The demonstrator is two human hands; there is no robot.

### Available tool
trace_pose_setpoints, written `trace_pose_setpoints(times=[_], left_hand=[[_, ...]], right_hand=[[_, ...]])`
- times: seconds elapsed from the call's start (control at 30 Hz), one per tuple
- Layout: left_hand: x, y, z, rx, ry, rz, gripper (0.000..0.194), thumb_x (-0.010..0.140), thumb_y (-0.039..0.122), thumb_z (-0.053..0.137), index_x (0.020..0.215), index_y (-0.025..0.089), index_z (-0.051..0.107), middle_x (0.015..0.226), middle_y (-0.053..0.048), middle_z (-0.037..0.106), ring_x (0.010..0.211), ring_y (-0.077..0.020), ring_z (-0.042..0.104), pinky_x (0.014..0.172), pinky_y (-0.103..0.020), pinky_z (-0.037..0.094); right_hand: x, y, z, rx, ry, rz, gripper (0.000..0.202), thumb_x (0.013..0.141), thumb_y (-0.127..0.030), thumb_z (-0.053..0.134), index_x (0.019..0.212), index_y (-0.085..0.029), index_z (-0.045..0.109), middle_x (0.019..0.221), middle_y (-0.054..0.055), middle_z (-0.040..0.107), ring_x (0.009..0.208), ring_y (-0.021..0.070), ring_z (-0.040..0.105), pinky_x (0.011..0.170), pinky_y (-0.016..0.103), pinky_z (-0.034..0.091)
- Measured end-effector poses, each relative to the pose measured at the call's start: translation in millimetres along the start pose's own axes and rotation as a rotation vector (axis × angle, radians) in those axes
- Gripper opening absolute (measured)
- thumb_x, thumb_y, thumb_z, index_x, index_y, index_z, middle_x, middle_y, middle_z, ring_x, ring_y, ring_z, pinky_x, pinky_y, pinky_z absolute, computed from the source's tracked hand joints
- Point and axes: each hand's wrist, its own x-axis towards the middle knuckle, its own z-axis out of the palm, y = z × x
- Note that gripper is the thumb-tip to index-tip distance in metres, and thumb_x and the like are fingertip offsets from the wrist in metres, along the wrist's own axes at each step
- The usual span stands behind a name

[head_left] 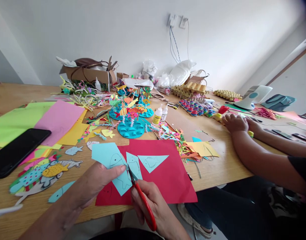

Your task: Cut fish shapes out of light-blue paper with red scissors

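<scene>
My left hand (100,178) pinches a light blue paper sheet (105,151) with a fish drawn on it, thumb on top. In my right hand (149,198) are red-handled scissors (146,206), their blades at the right edge of that sheet. Beneath lies a large red sheet (170,173). On it rest two light blue pieces with drawn fish, a narrow one (133,164) beside the blades and a triangular one (153,162) to the right. Cut paper fish (55,169) lie left of my left hand.
A black phone (19,148) and coloured sheets (59,121) lie at left. Ahead are a blue fish model (131,128), glue bottles (158,115) and paper scraps (178,138). Another person's arms (243,140) rest on the table (218,171) at right.
</scene>
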Motion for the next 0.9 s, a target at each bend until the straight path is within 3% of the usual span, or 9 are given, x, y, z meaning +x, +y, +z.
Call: trace_pose_setpoints(times=[0.13,0.23,0.4,0.6,0.73,0.9], left_hand=[[0,1,-1.2,0.011,-0.023,-0.004,0.018,0.068,0.028,0.071,0.055,0.021,0.06,0.056,0.003,0.062,0.057,-0.0158,0.054,0.063,-0.027,0.048],[1,3,-4.0,0.044,-0.057,-0.014,0.011,0.069,0.031,0.069,0.07,0.021,0.069,0.073,0.0,0.072,0.074,-0.0212,0.062,0.074,-0.031,0.05],[4,9,-12.7,0.152,-0.19,-0.054,0.017,0.074,0.033,0.066,0.087,0.022,0.069,0.091,0.0,0.075,0.09,-0.0242,0.064,0.083,-0.032,0.048],[7,13,-20.7,0.219,-0.25,-0.078,0.017,0.076,0.034,0.065,0.089,0.025,0.07,0.092,0.002,0.075,0.094,-0.0267,0.064,0.082,-0.031,0.048],[10,14,-22.7,0.175,-0.299,-0.087,0.018,0.076,0.033,0.065,0.092,0.025,0.07,0.091,0.002,0.075,0.094,-0.0259,0.065,0.083,-0.032,0.047],[11,11,-20.5,0.195,-0.228,-0.059,0.017,0.075,0.036,0.067,0.085,0.023,0.067,0.087,0.002,0.073,0.089,-0.0233,0.062,0.082,-0.032,0.047]], right_hand=[[-1,0,0,0.013,-0.004,0.005,0.052,0.087,-0.062,0.043,0.058,-0.019,0.037,0.046,-0.006,0.035,0.04,0.0061,0.032,0.037,0.017,0.025],[-2,1,-1,0.016,-0.015,-0.002,0.052,0.087,-0.062,0.044,0.058,-0.019,0.037,0.045,-0.007,0.035,0.039,0.006,0.032,0.036,0.017,0.025],[-2,2,-3,0.001,-0.041,-0.006,0.052,0.087,-0.061,0.044,0.058,-0.019,0.036,0.047,-0.007,0.032,0.04,0.0057,0.028,0.037,0.018,0.022],[-2,5,-6,-0.091,-0.03,-0.015,0.043,0.092,-0.044,0.046,0.059,-0.018,0.036,0.051,-0.007,0.031,0.045,0.0058,0.027,0.042,0.019,0.019],[-1,6,-6,-0.127,-0.019,-0.024,0.041,0.093,-0.04,0.045,0.06,-0.018,0.037,0.052,-0.006,0.032,0.047,0.0065,0.028,0.044,0.02,0.019],[0,10,-5,-0.126,0.01,-0.022,0.04,0.093,-0.04,0.045,0.06,-0.018,0.037,0.05,-0.006,0.033,0.048,0.007,0.029,0.044,0.021,0.02]])
